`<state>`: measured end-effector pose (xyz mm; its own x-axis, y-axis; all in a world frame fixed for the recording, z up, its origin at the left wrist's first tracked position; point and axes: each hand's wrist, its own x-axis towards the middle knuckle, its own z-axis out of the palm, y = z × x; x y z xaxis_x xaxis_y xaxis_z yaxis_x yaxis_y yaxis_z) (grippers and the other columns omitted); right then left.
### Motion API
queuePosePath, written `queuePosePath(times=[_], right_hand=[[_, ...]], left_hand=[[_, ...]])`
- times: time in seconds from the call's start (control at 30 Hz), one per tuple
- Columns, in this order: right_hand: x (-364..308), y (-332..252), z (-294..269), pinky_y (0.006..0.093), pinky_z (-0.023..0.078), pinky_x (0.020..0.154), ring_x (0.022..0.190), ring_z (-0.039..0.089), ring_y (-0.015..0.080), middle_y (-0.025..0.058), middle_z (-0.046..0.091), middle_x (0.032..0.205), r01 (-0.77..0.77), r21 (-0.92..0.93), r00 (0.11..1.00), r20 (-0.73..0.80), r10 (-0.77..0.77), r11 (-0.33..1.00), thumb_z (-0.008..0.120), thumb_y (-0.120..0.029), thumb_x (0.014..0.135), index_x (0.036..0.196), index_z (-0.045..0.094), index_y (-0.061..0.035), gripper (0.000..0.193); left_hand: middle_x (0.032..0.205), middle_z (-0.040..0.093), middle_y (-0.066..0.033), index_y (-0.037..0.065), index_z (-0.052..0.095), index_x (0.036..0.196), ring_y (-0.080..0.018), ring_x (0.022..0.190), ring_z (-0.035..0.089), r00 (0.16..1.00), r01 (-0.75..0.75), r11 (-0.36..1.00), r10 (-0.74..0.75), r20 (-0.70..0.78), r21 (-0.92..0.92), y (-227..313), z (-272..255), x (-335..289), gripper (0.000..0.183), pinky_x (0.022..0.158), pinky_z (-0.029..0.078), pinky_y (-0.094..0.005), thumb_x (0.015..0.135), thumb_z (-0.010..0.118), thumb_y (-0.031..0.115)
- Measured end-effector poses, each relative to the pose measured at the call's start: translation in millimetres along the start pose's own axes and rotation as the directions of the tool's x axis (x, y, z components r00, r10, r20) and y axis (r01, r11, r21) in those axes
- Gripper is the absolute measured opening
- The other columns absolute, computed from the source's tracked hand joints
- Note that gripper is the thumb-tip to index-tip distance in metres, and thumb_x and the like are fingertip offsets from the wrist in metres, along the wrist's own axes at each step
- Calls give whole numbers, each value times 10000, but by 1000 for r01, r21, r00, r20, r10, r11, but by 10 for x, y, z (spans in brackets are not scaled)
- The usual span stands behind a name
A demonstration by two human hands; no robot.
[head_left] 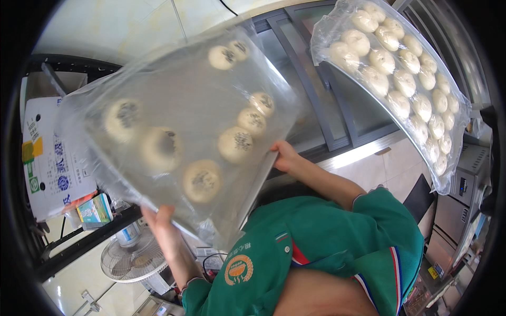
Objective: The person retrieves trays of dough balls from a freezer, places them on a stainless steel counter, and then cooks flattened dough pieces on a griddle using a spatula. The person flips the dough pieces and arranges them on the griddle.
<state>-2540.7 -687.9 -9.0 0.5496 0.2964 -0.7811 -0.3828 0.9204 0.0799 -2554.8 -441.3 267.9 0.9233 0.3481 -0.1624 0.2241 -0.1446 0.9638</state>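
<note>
Both of my hands carry a metal tray [176,92] wrapped in clear plastic film. Steamed buns topped with dark specks sit under the film, among them a large bun [203,180] near the tray's front edge and a bun [222,57] at its far end. My left hand [159,220] grips the near left edge, thumb on top. The right edge is held by my right hand [285,157]; its fingers are partly hidden beneath the tray. The tray looks tilted and slightly blurred.
At the right, a second film-covered tray [363,88] carries many plain buns. Below it stands a steel appliance [457,195]. Dark-framed glass panels [342,100] lie ahead. On the left are a black rack [113,224], a white carton [55,158] and a fan [132,258].
</note>
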Motion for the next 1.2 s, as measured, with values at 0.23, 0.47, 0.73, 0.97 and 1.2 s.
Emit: queuePosePath(times=[0.23, 0.47, 0.73, 0.97, 1.2], right_hand=[[518, -347, -663, 593, 368, 1058, 1195, 500, 396, 209, 523, 1288, 242, 217, 890, -437, -127, 946, 442, -64, 833, 1237, 503, 1, 414], [1263, -1169, -1172, 591, 403, 1019, 1193, 507, 397, 194, 538, 1272, 578, 155, 638, -698, -325, 801, 456, -43, 846, 1219, 527, -2, 382], [2488, -1563, -2003, 557, 406, 1032, 1197, 516, 386, 177, 539, 1306, 740, 164, 490, -796, -355, 653, 465, -80, 897, 1261, 532, -4, 378], [3077, -1250, -2460, 494, 482, 912, 1090, 574, 356, 177, 597, 1196, 631, 143, 616, -689, -381, 763, 497, -123, 923, 1247, 557, -38, 340], [2249, -875, -1105, 368, 541, 818, 926, 652, 226, 120, 663, 1059, 324, -402, 888, -182, -421, 856, 537, -121, 912, 1267, 546, -63, 360]], left_hand=[[1287, 526, -159, -45, 334, 1405, -258, 1153, 523, 884, 227, 974, -201, 422, -12, -1327, 787, 1335, 710, 988, 414, -349, 725, 530, 7], [1150, 583, -141, -32, 462, 1280, -265, 1027, 575, 631, 527, 833, -518, 578, 169, -2846, 2124, 2731, 637, 904, 458, -372, 668, 576, 100], [1087, 632, -154, -53, 557, 1216, -285, 1025, 591, 672, 378, 831, -549, 497, 408, -4369, 3326, 3320, 511, 893, 455, -391, 752, 607, 157], [1376, 490, -185, -28, 387, 1411, -288, 1226, 511, 820, 162, 923, -323, 473, 350, -4478, 3129, 3110, 621, 1011, 398, -381, 928, 571, 317], [1380, 488, -164, 5, 380, 1426, -262, 1241, 519, 545, 0, 990, 118, 830, -140, -2598, 4071, 2206, 549, 1026, 389, -360, 1026, 422, 379]])
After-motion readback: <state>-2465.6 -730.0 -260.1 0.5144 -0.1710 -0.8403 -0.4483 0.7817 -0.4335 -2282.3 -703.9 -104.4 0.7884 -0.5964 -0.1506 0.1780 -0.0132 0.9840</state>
